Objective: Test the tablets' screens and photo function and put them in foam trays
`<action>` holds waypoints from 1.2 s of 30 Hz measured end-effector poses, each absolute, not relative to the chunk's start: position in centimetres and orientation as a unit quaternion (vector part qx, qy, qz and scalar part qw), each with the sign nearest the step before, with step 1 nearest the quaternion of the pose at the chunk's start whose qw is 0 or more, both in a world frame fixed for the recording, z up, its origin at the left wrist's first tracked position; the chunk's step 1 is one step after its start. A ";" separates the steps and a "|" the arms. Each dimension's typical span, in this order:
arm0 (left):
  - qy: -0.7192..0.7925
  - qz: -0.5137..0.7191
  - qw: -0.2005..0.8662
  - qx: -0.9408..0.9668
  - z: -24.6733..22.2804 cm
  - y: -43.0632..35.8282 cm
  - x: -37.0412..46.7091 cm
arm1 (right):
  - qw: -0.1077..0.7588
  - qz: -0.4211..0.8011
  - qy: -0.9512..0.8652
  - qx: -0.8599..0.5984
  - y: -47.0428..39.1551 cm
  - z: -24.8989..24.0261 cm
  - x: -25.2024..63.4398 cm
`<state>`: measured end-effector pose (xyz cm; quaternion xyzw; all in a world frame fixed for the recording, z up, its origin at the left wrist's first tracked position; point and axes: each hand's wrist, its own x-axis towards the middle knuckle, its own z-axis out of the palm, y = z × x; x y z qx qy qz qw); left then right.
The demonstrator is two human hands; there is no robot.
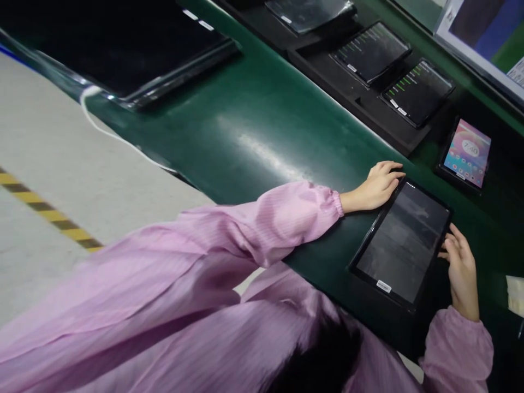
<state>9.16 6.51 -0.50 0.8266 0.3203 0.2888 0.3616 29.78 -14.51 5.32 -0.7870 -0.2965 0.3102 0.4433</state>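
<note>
A black tablet (403, 240) with a dark, reflective screen and a small white label near its lower edge lies on the green table in front of me. My left hand (379, 186) rests at its upper left corner, fingers stretched out and touching the edge. On the opposite long side, my right hand (462, 265) has its fingers bent against the tablet's right edge; part of the grip is hidden. Just beyond is another tablet (469, 153), lit with a colourful home screen showing 7:40.
A black tray (327, 73) at the back holds tablets (420, 90) with green text on dark screens. Left stands a large dark glossy panel (135, 43) with a white cable (123, 142). A monitor (487, 38) is top right. Green tabletop (229, 142) lies between them.
</note>
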 end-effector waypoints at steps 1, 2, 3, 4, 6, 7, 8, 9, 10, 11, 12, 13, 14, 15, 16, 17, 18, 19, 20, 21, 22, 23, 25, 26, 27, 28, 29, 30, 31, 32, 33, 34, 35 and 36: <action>0.321 0.287 0.362 0.827 -0.5 6.5 9.2 | 0.443 0.309 -0.298 -0.787 -14.5 5.4 29.7; 0.320 0.284 0.362 0.828 -0.5 6.6 9.2 | 0.443 0.309 -0.298 -0.787 -14.5 5.4 29.7; 0.320 0.282 0.362 0.829 -0.5 6.6 9.3 | 0.443 0.307 -0.297 -0.788 -14.5 5.4 29.7; 0.319 0.280 0.362 0.830 -0.6 6.7 9.3 | 0.442 0.306 -0.296 -0.790 -14.5 5.5 29.7; 0.317 0.277 0.361 0.832 -0.6 6.7 9.3 | 0.436 0.307 -0.296 -0.793 -14.5 5.6 29.6; 0.316 0.276 0.359 0.834 -0.7 6.7 9.3 | 0.432 0.307 -0.296 -0.795 -14.4 5.6 29.6; 0.315 0.276 0.357 0.835 -0.7 6.8 9.3 | 0.429 0.307 -0.297 -0.796 -14.4 5.7 29.6; 0.314 0.277 0.355 0.836 -0.7 6.8 9.2 | 0.426 0.305 -0.296 -0.798 -14.4 5.7 29.7; 0.313 0.278 0.353 0.837 -0.8 6.8 9.2 | 0.424 0.304 -0.296 -0.800 -14.4 5.8 29.7; 0.313 0.279 0.351 0.837 -0.8 6.8 9.2 | 0.422 0.301 -0.296 -0.802 -14.4 5.8 29.7; 0.312 0.280 0.350 0.838 -0.8 6.7 9.2 | 0.419 0.300 -0.297 -0.804 -14.4 5.7 29.8; 0.312 0.281 0.349 0.838 -0.8 6.7 9.2 | 0.416 0.300 -0.298 -0.805 -14.5 5.7 29.7; 0.311 0.281 0.347 0.839 -0.8 6.7 9.2 | 0.414 0.299 -0.301 -0.806 -14.5 5.7 29.7; 0.311 0.282 0.346 0.839 -0.8 6.7 9.3 | 0.416 0.294 -0.307 -0.804 -14.6 5.6 29.5; 0.310 0.282 0.345 0.840 -0.7 6.6 9.3 | 0.425 0.285 -0.318 -0.798 -14.6 5.6 29.3; 0.310 0.282 0.345 0.840 -0.7 6.6 9.3 | 0.438 0.272 -0.333 -0.789 -14.7 5.6 29.0; 0.310 0.282 0.346 0.840 -0.6 6.6 9.3 | 0.453 0.258 -0.352 -0.778 -14.8 5.6 28.6; 0.311 0.281 0.347 0.839 -0.6 6.6 9.3 | 0.464 0.247 -0.371 -0.765 -14.8 5.5 28.2; 0.312 0.280 0.351 0.837 -0.5 6.6 9.2 | 0.472 0.242 -0.387 -0.754 -14.9 5.5 27.7; 0.313 0.278 0.358 0.835 -0.4 6.7 9.2 | 0.475 0.244 -0.397 -0.746 -14.9 5.5 27.1; 0.312 0.275 0.368 0.832 -0.4 6.8 9.1 | 0.476 0.251 -0.401 -0.742 -14.9 5.5 26.5; 0.309 0.271 0.381 0.828 -0.4 6.9 9.1 | 0.477 0.260 -0.398 -0.739 -15.0 5.5 26.0; 0.300 0.266 0.409 0.820 -0.4 7.2 8.9 | 0.488 0.277 -0.384 -0.733 -15.1 5.6 25.0; 0.296 0.267 0.421 0.815 -0.5 7.4 8.9 | 0.496 0.282 -0.377 -0.730 -15.1 5.6 24.6; 0.291 0.271 0.432 0.810 -0.5 7.6 8.8 | 0.505 0.284 -0.369 -0.727 -15.1 5.6 24.3; 0.286 0.278 0.442 0.804 -0.6 7.8 8.8 | 0.517 0.281 -0.360 -0.724 -15.1 5.7 24.0; 0.278 0.286 0.453 0.797 -0.7 7.9 8.7 | 0.531 0.273 -0.352 -0.721 -15.2 5.7 23.9; 0.268 0.295 0.465 0.791 -0.7 8.0 8.7 | 0.545 0.262 -0.344 -0.718 -15.2 5.7 23.8; 0.256 0.302 0.479 0.784 -0.7 8.1 8.6 | 0.558 0.251 -0.337 -0.715 -15.2 5.8 23.8; 0.243 0.309 0.493 0.777 -0.7 8.1 8.6 | 0.570 0.242 -0.331 -0.712 -15.1 5.8 23.9; 0.230 0.315 0.506 0.769 -0.7 8.1 8.6 | 0.579 0.237 -0.326 -0.708 -15.1 5.9 23.9; 0.218 0.322 0.519 0.761 -0.6 8.1 8.5 | 0.587 0.237 -0.322 -0.704 -15.1 5.9 24.0; 0.208 0.329 0.530 0.754 -0.6 8.0 8.5 | 0.594 0.241 -0.317 -0.699 -15.1 5.9 24.1; 0.199 0.337 0.538 0.746 -0.5 7.9 8.5 | 0.600 0.250 -0.312 -0.693 -15.1 6.0 24.2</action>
